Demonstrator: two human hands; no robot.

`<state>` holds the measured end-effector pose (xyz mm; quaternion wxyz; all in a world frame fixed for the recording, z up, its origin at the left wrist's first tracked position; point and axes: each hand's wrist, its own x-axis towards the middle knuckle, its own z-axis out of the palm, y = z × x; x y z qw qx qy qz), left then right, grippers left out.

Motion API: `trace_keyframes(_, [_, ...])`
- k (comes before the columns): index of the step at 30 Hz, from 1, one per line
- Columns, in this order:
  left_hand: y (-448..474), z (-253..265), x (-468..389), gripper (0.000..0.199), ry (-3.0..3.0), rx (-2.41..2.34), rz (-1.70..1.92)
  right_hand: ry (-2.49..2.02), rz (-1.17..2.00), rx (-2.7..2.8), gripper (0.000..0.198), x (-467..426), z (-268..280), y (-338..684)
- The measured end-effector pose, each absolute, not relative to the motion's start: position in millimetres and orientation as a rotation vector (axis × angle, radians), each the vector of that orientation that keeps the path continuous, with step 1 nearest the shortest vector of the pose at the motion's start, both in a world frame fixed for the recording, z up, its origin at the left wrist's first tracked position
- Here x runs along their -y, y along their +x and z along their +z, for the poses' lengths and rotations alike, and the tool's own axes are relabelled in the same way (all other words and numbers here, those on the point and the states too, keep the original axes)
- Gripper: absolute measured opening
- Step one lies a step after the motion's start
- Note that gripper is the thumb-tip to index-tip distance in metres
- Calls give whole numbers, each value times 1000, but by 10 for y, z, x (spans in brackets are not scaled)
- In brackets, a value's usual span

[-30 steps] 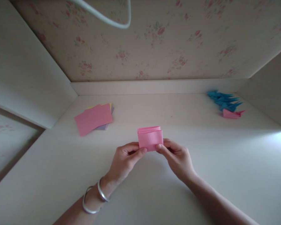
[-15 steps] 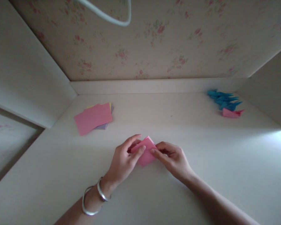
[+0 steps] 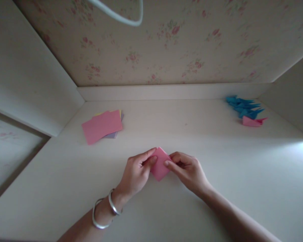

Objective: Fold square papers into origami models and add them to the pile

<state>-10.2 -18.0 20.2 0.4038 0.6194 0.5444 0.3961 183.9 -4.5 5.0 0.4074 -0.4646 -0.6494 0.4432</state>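
A folded pink paper, diamond-shaped with one corner toward me, is between my two hands over the white tabletop. My left hand grips its left side, thumb on top and index finger along the upper left edge. On the opposite side my right hand pinches the right corner, its thumb on the face and the other fingers curled behind. Two silver bangles circle my left wrist. The underside of the paper and the fingertips beneath it are hidden.
Pink sheets lie at the back left, over purple and yellow ones. Toward the back right sit several blue folded paper figures and a pink one. White panels and a floral wall enclose the table; a white cable hangs above.
My left index finger, raised before, has come down onto the paper's upper left edge. The pink flap at the paper's left no longer sticks out. The camera view has shifted slightly.
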Motion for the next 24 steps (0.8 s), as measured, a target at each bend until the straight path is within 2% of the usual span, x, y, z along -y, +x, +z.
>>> trace_keyframes(8, [-88, 156, 192, 36, 1437, -1356, 1070, -1313, 1132, 1459, 32, 55, 49, 1807])
trace_keyframes(19, [-102, 154, 181, 37, 1401, -1415, 1112, -1189, 1303, 1277, 24, 29, 21, 1769])
trace_keyframes(24, [-101, 122, 187, 42, 1495, -1411, 1025, -1115, 1379, 1071, 30, -19, -1, 1761])
